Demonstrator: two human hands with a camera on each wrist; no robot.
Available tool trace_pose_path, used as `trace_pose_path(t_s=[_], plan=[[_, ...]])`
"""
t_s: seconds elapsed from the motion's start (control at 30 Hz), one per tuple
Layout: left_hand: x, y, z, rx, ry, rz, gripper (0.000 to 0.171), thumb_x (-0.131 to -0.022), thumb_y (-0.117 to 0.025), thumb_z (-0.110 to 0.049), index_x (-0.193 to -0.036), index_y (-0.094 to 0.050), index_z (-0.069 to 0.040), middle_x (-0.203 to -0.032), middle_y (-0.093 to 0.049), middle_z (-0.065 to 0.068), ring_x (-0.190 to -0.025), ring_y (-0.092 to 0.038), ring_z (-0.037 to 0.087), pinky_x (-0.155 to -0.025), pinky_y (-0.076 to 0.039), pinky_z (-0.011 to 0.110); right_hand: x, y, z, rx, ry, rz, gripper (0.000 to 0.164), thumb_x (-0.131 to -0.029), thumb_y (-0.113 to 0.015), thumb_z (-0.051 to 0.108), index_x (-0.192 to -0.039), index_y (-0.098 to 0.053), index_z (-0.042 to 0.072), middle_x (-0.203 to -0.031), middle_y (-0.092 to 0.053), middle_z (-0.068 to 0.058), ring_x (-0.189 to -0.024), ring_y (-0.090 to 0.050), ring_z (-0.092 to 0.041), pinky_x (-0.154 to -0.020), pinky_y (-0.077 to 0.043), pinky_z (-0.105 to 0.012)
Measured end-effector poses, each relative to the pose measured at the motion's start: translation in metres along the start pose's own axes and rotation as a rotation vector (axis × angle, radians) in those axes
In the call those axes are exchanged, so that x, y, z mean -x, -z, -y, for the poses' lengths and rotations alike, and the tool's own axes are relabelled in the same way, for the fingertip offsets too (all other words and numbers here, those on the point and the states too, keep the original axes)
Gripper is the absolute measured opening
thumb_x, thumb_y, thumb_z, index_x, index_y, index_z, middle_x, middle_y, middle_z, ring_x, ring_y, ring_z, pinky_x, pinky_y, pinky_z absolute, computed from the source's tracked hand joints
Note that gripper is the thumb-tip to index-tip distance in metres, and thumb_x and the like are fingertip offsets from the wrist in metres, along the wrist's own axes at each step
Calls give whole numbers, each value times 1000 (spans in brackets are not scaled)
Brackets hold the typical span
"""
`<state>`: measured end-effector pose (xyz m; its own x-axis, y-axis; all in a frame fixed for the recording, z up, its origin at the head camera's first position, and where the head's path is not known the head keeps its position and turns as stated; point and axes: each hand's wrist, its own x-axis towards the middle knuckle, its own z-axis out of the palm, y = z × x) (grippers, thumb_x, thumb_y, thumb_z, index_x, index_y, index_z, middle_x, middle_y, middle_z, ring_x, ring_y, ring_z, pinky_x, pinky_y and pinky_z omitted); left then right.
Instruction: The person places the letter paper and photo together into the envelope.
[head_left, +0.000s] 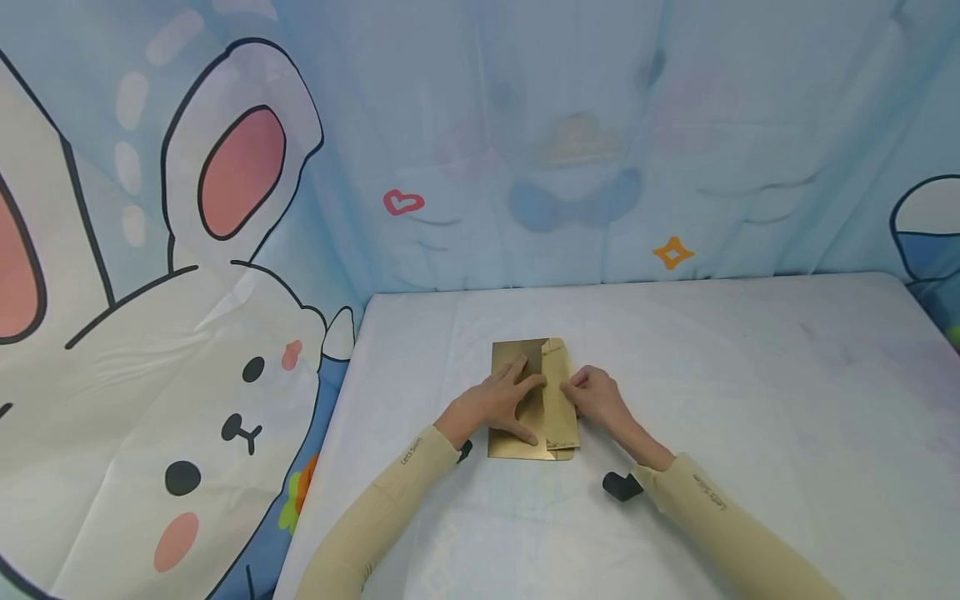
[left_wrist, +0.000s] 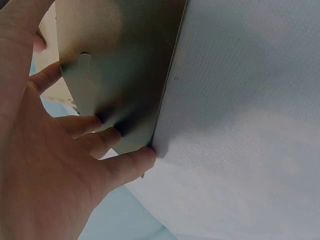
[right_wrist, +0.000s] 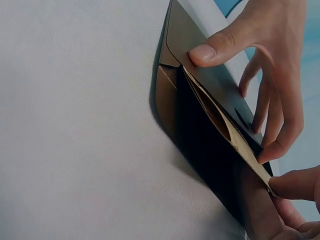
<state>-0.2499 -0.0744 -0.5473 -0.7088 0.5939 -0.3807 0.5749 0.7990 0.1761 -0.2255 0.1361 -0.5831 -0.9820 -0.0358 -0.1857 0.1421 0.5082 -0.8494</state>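
A flat gold card folder (head_left: 506,350) lies on the table with its long sides running away from me. Along its right side runs a folded tan paper flap (head_left: 558,417), creased at both ends. My left hand (head_left: 501,402) presses on the gold face with spread fingers, the index fingertip right at the flap. At the flap's right edge, my right hand (head_left: 597,397) pinches between thumb and fingers. In the right wrist view the tan flap (right_wrist: 240,142) bows up, leaving a narrow gap along its edge. A curved slit shows in the gold face (left_wrist: 105,40) in the left wrist view.
White cloth covers the table (head_left: 750,400). Behind it hangs a light blue curtain (head_left: 450,100) printed with cartoon figures, a large rabbit (head_left: 127,417) at left. Black wrist camera mounts, one at the right wrist (head_left: 621,486), sit near the cloth.
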Motion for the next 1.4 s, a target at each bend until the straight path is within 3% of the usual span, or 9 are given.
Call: trace_pose_path(t_s=[0.43,0.93,1.4], plan=[[0,-2,2,8,-4,-9,103,-76,-74,-70,-159,-25,-33,-170,-5,12,-157,-15,29,-119,-35,46,-2,-9,4,2,13,-29,18,-99,-60,14,-95,-59,-4,-81,-65,-13,-62,-59,-12,-54,-48,-23],[-1,-3,2,9,-15,-12,99,-76,-75,-69,-156,-28,-33,-170,-6,13,-156,-16,31,-120,-34,46,-4,-7,0,-20,-24,76,22,-100,-60,15,-91,-64,-6,-71,-68,-11,-53,-66,-10,-53,-57,-27],[-1,-3,3,23,6,-5,103,-74,-74,-71,-158,-24,-37,-171,-3,10,-157,-17,29,-116,-40,46,-8,-15,6,-11,-9,79,23,-99,-62,15,-89,-66,-6,-68,-69,-9,-51,-66,-9,-50,-54,-23]])
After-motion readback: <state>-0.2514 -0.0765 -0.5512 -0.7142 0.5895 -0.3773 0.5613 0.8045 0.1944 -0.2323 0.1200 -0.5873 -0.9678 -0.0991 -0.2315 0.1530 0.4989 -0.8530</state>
